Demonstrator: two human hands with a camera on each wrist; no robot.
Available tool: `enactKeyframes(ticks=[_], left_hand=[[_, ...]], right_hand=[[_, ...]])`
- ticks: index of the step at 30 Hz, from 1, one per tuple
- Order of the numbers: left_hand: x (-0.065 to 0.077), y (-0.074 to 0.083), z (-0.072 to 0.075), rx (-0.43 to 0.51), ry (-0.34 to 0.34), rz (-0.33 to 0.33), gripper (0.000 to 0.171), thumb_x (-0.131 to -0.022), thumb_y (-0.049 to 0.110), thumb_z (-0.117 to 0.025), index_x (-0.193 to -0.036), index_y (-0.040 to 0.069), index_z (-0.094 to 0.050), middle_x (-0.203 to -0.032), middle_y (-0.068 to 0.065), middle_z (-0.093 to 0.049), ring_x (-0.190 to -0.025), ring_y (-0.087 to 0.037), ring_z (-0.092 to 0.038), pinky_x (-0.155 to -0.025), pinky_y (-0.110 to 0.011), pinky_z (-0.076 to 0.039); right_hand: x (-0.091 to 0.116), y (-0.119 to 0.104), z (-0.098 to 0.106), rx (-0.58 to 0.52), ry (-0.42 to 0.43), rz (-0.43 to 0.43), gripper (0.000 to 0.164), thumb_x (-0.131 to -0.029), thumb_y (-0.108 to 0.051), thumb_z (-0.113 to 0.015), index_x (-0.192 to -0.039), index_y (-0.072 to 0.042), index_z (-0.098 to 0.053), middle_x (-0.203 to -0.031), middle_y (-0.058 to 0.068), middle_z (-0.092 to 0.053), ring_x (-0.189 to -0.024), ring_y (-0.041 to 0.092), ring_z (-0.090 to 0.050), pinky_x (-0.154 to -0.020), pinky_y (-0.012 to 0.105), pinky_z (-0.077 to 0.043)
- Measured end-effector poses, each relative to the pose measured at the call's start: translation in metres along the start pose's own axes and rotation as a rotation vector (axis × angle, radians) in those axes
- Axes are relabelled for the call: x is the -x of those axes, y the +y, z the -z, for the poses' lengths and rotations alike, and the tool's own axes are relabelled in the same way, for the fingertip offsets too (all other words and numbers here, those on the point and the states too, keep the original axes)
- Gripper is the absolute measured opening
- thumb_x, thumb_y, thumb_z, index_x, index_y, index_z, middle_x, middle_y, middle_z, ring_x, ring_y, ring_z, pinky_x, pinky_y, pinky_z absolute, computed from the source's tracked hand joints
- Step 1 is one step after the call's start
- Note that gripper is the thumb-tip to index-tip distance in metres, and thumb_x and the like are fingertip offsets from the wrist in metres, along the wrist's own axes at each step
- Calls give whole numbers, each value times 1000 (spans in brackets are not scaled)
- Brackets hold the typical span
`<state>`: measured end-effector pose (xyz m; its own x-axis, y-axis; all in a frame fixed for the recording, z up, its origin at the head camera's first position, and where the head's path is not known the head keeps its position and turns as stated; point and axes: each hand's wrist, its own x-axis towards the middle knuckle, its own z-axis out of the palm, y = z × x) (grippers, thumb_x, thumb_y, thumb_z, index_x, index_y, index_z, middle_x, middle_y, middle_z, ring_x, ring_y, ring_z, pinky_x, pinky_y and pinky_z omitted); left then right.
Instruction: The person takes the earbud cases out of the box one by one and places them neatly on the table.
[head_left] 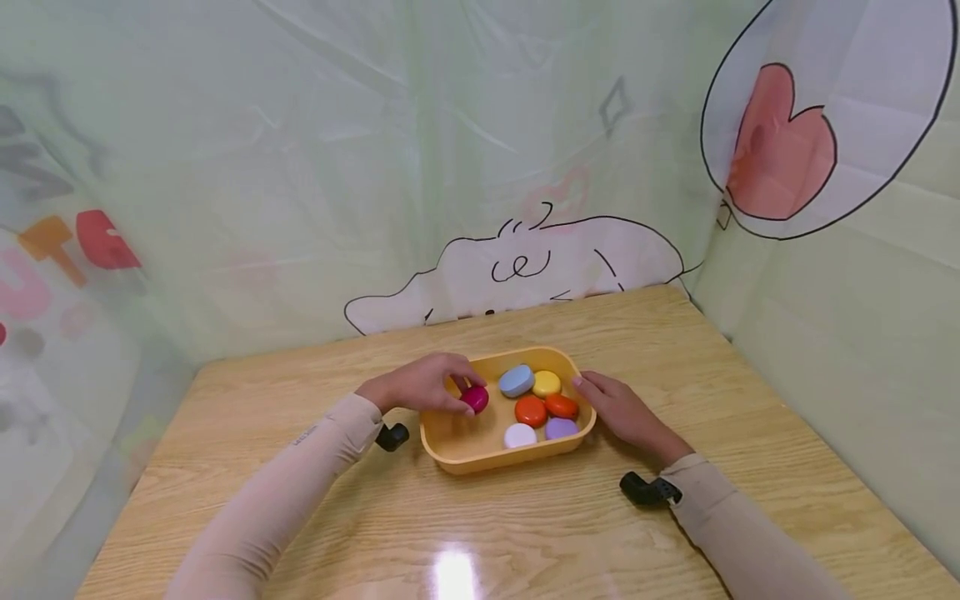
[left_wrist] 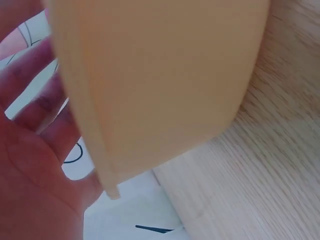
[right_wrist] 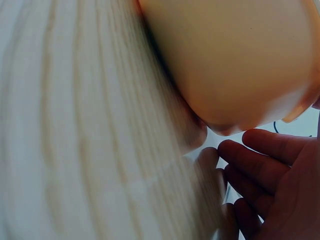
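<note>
A shallow yellow-orange tray (head_left: 480, 461) with rounded corners stands on the table. Over its left end, my left hand (head_left: 427, 382) pinches a glossy magenta pebble-shaped piece (head_left: 475, 399) between thumb and fingers. In the left wrist view the tray's outer wall (left_wrist: 165, 80) hides that piece, and the left palm (left_wrist: 35, 180) shows beside the rim. My right hand (head_left: 626, 410) holds the tray's right end, thumb over the rim and fingers along the outside. From the right wrist, the fingers (right_wrist: 257, 162) appear close against the tray's outer side.
Inside the tray lie a blue piece (head_left: 517, 381), a yellow one (head_left: 547, 383), two red-orange ones (head_left: 531, 411), a white one (head_left: 520, 436) and a purple one (head_left: 561, 428). The wood-grain table (head_left: 360, 517) meets pale printed curtains (head_left: 300, 208) at the back and sides.
</note>
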<state>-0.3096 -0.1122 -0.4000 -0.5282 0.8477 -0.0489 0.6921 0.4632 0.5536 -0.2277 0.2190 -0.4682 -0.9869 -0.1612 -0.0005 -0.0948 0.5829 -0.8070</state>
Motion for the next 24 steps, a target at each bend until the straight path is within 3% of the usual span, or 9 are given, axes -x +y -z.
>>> enactKeyframes(ticks=[6, 13, 24], left_hand=[[1, 2, 2, 51, 73, 16, 40, -84, 29, -82, -121, 19, -71, -109, 9, -62, -101, -11, -58, -92, -43, -51], [5, 1, 3, 120, 151, 11, 41, -85, 30, -81, -122, 16, -70, -109, 9, -65, -102, -13, -58, -94, -47, -50], [8, 2, 6, 177, 180, 35, 39, -85, 35, -79, -120, 19, -70, -110, 8, -65, -102, -16, -59, -91, -52, -51]], right_hand=[[0, -3, 2, -1, -4, 0, 72, -107, -53, -34, -149, 6, -40, -150, 27, -42, -139, 44, -38, -111, 59, -28], [0, -1, 1, -10, -4, 11, 69, -107, -51, -35, -148, 5, -42, -148, 26, -46, -137, 43, -42, -111, 58, -30], [0, -1, 2, -5, -7, 2, 71, -107, -52, -35, -149, 6, -40, -150, 27, -42, -139, 44, -38, -111, 59, -29]])
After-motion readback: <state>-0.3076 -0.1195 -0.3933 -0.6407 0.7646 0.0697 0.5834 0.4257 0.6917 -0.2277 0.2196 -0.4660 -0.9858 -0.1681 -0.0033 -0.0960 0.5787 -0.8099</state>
